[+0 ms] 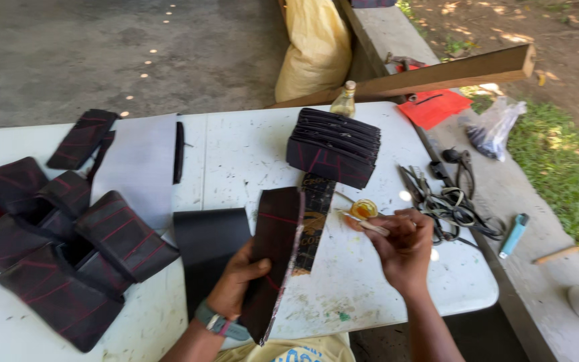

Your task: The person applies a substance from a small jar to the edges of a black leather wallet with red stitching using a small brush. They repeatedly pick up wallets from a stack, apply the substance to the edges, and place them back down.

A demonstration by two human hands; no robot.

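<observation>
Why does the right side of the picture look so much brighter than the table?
In the head view, the white table sits in shade with small sun spots, while direct sun washes out the grass; the right hand and stick look slightly soft.

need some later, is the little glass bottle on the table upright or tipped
Upright: the small glass bottle stands on its base at the far edge of the white table, neck up.

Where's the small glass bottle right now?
In the head view, the glass bottle stands at the white table's far edge, just behind the stack of dark pieces.
</observation>
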